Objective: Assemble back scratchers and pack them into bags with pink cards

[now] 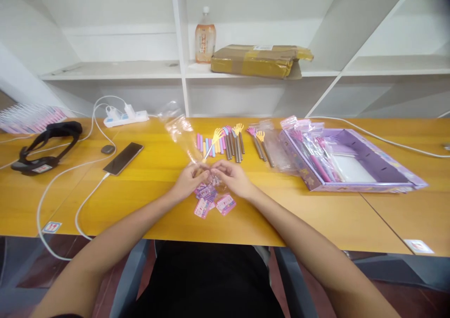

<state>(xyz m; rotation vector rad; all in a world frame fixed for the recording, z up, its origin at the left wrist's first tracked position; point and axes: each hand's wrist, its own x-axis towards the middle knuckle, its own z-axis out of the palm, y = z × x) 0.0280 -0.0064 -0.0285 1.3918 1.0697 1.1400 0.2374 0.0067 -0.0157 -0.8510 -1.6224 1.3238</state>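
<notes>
My left hand point(191, 180) is closed, with its fingertips pinched on a clear plastic bag point(181, 133) that stretches up and to the left. Close beside it, my right hand point(232, 175) is also closed at the bag's near end. A yellow-headed back scratcher point(217, 135) points up from behind the fingers; whether a hand grips it is hidden. Under the hands lie several pink and purple cards point(207, 194). Beyond them are short pastel tubes point(200, 142) and a group of back scratchers point(234, 142) with dark handles.
At the right, a purple box point(379, 184) holds bagged back scratchers, with empty clear bags point(281, 151) beside it. A phone point(123, 159), a power strip point(126, 118), cables and a black head strap point(49, 147) lie left. A bottle point(205, 37) and cardboard package point(253, 60) stand on the shelf.
</notes>
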